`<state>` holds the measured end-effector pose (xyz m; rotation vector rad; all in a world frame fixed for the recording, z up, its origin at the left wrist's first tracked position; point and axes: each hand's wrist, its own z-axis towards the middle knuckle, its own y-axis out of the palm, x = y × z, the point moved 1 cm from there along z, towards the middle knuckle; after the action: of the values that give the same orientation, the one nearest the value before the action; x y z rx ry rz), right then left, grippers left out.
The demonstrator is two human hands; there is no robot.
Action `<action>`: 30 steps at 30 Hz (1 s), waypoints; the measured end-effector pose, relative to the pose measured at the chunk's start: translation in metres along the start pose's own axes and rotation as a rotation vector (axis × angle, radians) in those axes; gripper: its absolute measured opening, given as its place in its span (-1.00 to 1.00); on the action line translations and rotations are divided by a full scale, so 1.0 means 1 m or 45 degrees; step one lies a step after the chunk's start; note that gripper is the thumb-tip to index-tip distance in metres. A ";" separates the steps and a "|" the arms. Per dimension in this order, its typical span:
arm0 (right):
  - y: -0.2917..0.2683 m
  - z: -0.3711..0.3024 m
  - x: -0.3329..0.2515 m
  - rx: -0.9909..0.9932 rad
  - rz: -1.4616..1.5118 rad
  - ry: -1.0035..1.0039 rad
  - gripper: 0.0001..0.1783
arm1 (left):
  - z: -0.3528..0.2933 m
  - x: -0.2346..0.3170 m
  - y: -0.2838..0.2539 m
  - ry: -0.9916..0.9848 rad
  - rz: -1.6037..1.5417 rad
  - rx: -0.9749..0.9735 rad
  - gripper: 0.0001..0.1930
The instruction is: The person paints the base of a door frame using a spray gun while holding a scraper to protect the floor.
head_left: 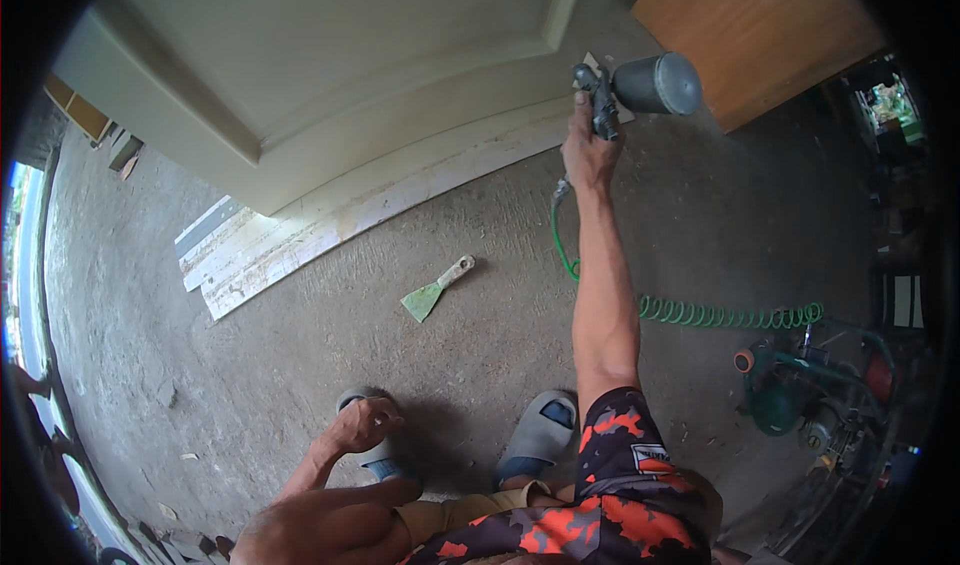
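Note:
My right hand [594,151] reaches far forward and grips a spray gun [598,95] with a grey paint cup [655,85] pointing to the right. The gun is beside the lower right part of a cream panelled door [400,55], which stands on white boards [340,230]. From the gun's handle a green coiled air hose [730,314] runs down behind my forearm and on to the right. My left hand [365,425] rests low near my left foot, its fingers curled in with nothing seen in them.
On the concrete floor between my feet and the boards lies a putty knife [436,290] with a green-stained blade. A green air compressor [780,405] stands at right. A brown wooden panel [750,35] fills the upper right. My grey slides [540,427] are just below.

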<state>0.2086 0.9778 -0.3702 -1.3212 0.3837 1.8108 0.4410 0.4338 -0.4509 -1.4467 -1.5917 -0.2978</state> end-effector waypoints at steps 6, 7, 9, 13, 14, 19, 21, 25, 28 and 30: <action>-0.052 0.047 0.007 0.044 -0.108 0.162 -0.58 | 0.001 0.003 0.001 -0.008 0.030 0.004 -0.68; -0.064 0.058 0.012 0.120 -0.097 0.026 -0.60 | 0.006 0.004 0.003 0.021 0.029 0.007 -0.69; -0.060 0.045 -0.016 0.148 -0.016 0.209 -0.63 | 0.000 0.004 -0.001 -0.003 0.033 0.015 -0.69; -0.072 0.020 -0.030 0.180 0.049 0.158 -0.68 | 0.003 0.006 0.000 -0.034 -0.019 0.038 -0.72; -0.071 0.006 -0.040 0.162 0.049 0.157 -0.68 | 0.003 0.003 -0.002 -0.041 -0.032 0.047 -0.72; -0.045 -0.073 -0.061 -0.082 0.014 0.144 -0.61 | 0.004 0.021 -0.035 -0.052 -0.117 0.118 -0.77; -0.028 -0.109 -0.056 -0.224 0.018 0.158 -0.68 | 0.000 0.025 -0.045 -0.088 -0.165 0.183 -0.76; 0.004 -0.168 -0.053 -0.438 0.116 0.099 -0.71 | -0.010 0.026 -0.059 -0.159 -0.249 0.250 -0.77; 0.030 -0.208 -0.064 -0.632 0.119 0.060 -0.71 | -0.029 0.011 -0.063 -0.171 -0.212 0.330 -0.79; 0.044 -0.235 -0.068 -0.781 0.129 0.023 -0.68 | -0.040 0.001 -0.057 -0.148 -0.200 0.390 -0.83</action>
<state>0.3299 0.7648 -0.4131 -1.7511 -0.1180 2.0931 0.4092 0.3903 -0.4065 -1.1239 -1.7629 -0.0552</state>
